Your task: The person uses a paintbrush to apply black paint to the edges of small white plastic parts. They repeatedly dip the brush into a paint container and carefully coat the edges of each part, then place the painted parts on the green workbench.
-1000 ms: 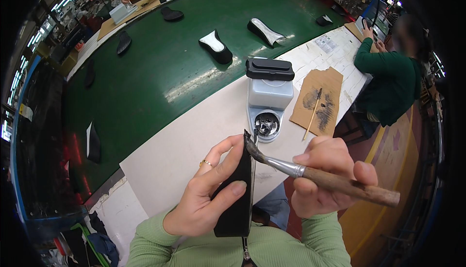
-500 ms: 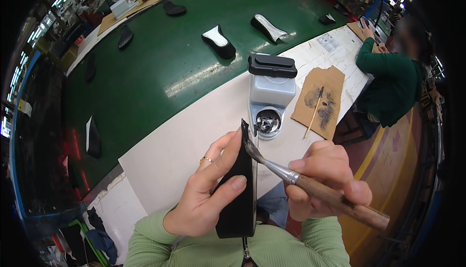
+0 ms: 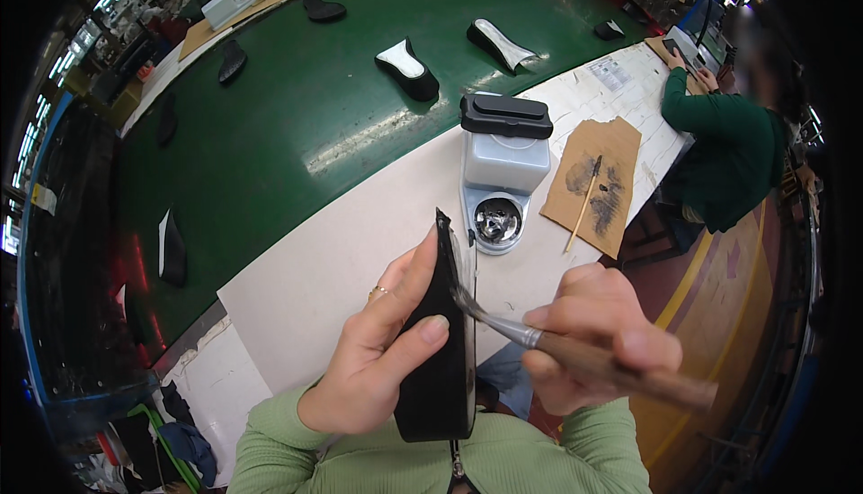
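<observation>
Above the white bench (image 3: 297, 287), left hand (image 3: 378, 350) grips a black sole (image 3: 440, 350) upright (thumb across it); right hand (image 3: 593, 337) clenches a brush (image 3: 575, 355) touching its edge.

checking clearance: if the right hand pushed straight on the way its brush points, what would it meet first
Almost at once the black shoe sole held in the left hand: the brush in the right hand points up-left with its tip already at the sole's edge, apparently touching.
</observation>
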{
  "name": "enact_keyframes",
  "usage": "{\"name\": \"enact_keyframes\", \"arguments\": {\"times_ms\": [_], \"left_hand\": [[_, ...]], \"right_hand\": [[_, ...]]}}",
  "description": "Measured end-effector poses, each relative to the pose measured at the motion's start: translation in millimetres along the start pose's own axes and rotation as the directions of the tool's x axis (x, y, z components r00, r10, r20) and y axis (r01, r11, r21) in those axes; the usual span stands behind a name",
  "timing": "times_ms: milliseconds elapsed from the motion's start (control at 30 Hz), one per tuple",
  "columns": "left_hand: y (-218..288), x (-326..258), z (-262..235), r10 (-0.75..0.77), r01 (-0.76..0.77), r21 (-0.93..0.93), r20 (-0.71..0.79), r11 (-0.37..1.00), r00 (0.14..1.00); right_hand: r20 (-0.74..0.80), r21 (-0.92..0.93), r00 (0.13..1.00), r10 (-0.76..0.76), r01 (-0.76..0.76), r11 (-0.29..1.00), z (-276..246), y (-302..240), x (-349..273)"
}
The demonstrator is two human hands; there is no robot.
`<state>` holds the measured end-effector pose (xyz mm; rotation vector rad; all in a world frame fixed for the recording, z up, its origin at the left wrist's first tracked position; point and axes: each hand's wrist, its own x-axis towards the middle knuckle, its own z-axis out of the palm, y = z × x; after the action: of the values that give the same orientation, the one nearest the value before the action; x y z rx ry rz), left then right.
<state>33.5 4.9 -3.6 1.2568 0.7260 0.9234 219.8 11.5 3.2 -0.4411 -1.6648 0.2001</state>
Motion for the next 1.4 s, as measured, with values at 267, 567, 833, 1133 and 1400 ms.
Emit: {"name": "enact_keyframes", "arguments": {"times_ms": [267,567,833,1133,1400], "left_hand": [[-17,6,-17,-0.208,0.166,-0.297,-0.115,0.940,0.971],[-65,6,-33,-0.443,0.246,-0.738,-0.080,0.628,0.893],[-61,7,-29,-0.355,0.176,-0.580,-0.210,0.796,0.911],[-40,0,-14,-0.236,0.129,-0.495,-0.159,0.859,0.959],[-20,-12,-4,-0.269,0.220,-0.357,-0.093,0.908,0.958]], "right_hand": [[-0.261,0.094,0.747,0.611,-0.611,0.786,-22,34,-26],[-0.194,-0.261,0.758,0.622,-0.651,0.712,-23,98,-70],[-0.165,-0.168,0.702,0.692,-0.712,0.682,-21,102,-77],[0.006,0.640,0.468,0.883,-0.681,0.356,-6,48,-42],[-0.104,0.570,0.684,0.722,-0.553,0.607,5,28,-17]]}}
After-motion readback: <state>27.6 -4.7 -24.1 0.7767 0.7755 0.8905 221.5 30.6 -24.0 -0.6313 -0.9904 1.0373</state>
